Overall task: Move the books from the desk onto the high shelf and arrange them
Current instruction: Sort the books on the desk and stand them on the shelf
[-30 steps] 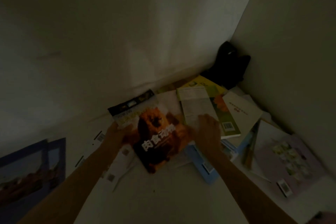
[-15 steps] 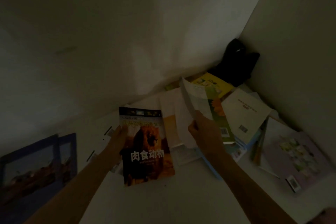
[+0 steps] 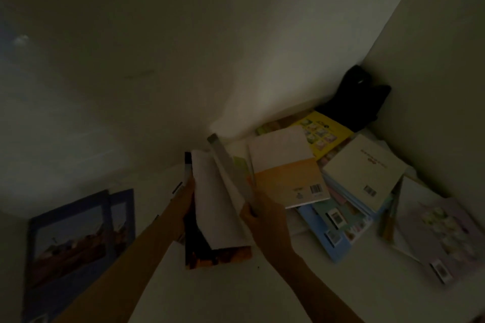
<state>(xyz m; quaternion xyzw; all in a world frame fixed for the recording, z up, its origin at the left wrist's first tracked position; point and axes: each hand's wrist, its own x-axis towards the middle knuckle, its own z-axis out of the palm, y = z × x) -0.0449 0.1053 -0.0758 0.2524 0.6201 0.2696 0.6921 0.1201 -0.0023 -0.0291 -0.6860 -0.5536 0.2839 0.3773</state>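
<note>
Gathering books into an upright bundle looks like the step in hand. The left hand (image 3: 186,193) grips the dark lion-cover book (image 3: 199,252) from its far side, fingers wrapped behind the cover and mostly hidden. The right hand (image 3: 265,215) pinches a thin white-backed book (image 3: 217,202) by its near edge, thumb on top, and tilts it against the lion cover so the two stand almost on end between the palms.

Just right of the right fingers lies the loose heap of books (image 3: 346,191) in the corner of the white surface (image 3: 236,296): an orange-and-white book (image 3: 286,173) on top, a cream book (image 3: 364,168) beyond it, a yellow book (image 3: 320,131) near a black object (image 3: 359,99). Well left of the left hand lie blue picture books (image 3: 76,233). Whether this surface is the desk or the shelf cannot be told in the dim light.

To do this well, the person should square the lower edges against the surface before squeezing, since the thin book is bowing and could slip or crease. Firmer thumb pressure lower down would likely steady it.
</note>
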